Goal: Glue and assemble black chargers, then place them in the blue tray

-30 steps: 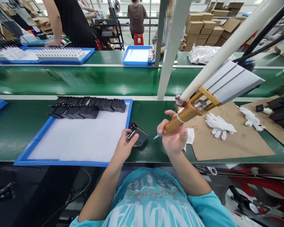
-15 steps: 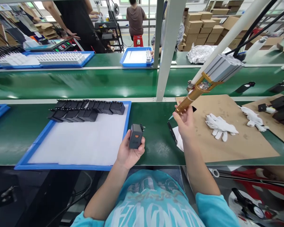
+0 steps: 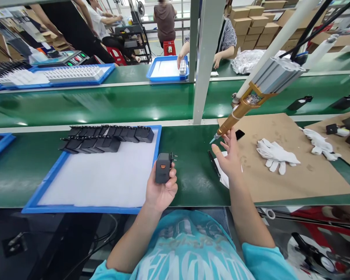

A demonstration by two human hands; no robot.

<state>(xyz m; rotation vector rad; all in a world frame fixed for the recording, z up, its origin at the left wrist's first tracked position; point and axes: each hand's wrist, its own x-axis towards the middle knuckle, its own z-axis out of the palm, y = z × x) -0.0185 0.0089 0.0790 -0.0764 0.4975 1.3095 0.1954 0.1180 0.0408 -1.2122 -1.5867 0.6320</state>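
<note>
Presently, a black plug adapter [image 3: 162,168] is held upright in the left hand [image 3: 160,190], fingers wrapped round it, just off the blue tray [image 3: 90,208]. The right hand [image 3: 229,157] is spread open under the hanging dispenser nozzle [image 3: 236,116], gripping nothing. Judged: inspection stage; careful placement beside the racked adapters [image 3: 105,138] is called for next.

No text can be read; the white lettering on the teal shirt [image 3: 189,252] is too warped.
</note>
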